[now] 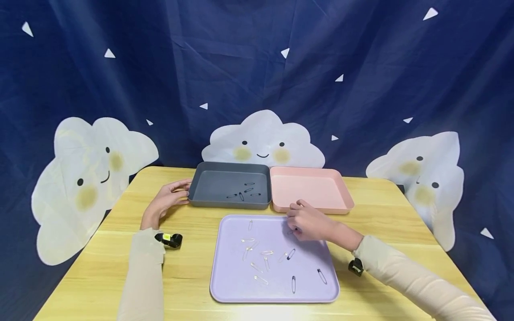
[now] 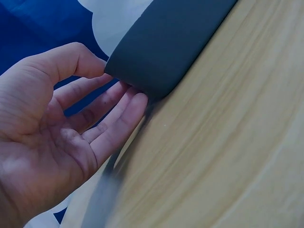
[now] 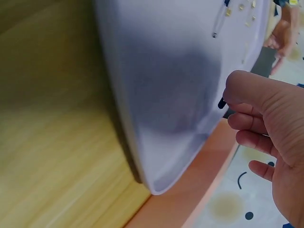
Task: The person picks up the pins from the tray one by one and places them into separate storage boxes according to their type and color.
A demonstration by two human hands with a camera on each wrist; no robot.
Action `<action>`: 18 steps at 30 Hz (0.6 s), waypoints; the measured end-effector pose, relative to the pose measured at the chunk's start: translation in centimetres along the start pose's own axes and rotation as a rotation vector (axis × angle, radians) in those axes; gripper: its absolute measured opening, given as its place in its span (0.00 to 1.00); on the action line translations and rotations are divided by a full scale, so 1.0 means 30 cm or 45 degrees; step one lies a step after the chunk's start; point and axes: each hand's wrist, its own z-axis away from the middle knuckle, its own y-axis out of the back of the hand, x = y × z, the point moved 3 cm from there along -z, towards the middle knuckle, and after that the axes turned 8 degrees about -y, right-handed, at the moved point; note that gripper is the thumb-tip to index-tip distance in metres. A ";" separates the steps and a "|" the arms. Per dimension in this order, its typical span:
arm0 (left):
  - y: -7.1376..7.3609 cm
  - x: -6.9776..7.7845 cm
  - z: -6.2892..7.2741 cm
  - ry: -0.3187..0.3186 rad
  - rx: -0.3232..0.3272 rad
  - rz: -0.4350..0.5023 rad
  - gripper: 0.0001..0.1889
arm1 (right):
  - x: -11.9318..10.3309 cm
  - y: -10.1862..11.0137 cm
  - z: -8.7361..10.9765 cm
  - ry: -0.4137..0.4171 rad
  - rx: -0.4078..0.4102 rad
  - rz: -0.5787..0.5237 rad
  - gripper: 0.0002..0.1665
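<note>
Above the far right part of the lilac tray (image 1: 277,294), my right hand (image 1: 309,223) pinches a black safety pin (image 3: 222,103) between thumb and forefinger; only the pin's dark end shows. My left hand (image 1: 168,198) touches the left end of the dark grey tray (image 1: 229,205), thumb at its rim and loosely bent fingers against the outside, as the left wrist view shows. Several gold safety pins (image 1: 267,253) lie scattered on the lilac tray, along with black safety pins (image 1: 293,284) toward its right side. Several black safety pins (image 1: 249,190) lie inside the grey tray.
A pink tray (image 1: 311,176) stands against the grey tray's right side, behind the lilac one. All three rest on a wooden table (image 1: 184,276). Behind the table hangs a dark blue curtain (image 1: 241,67) with cloud prints.
</note>
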 end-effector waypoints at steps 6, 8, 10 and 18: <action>0.001 -0.002 0.001 -0.004 0.000 0.003 0.30 | 0.014 0.034 -0.046 -0.023 0.058 -0.011 0.11; 0.001 -0.001 0.001 0.000 0.001 -0.001 0.30 | 0.020 0.047 -0.065 -0.036 0.078 -0.006 0.10; 0.002 0.000 0.002 0.004 -0.002 -0.003 0.30 | 0.028 0.059 -0.084 -0.040 0.110 -0.003 0.10; 0.000 0.000 0.002 0.006 0.000 -0.010 0.30 | 0.065 0.109 -0.173 -0.135 0.220 -0.111 0.10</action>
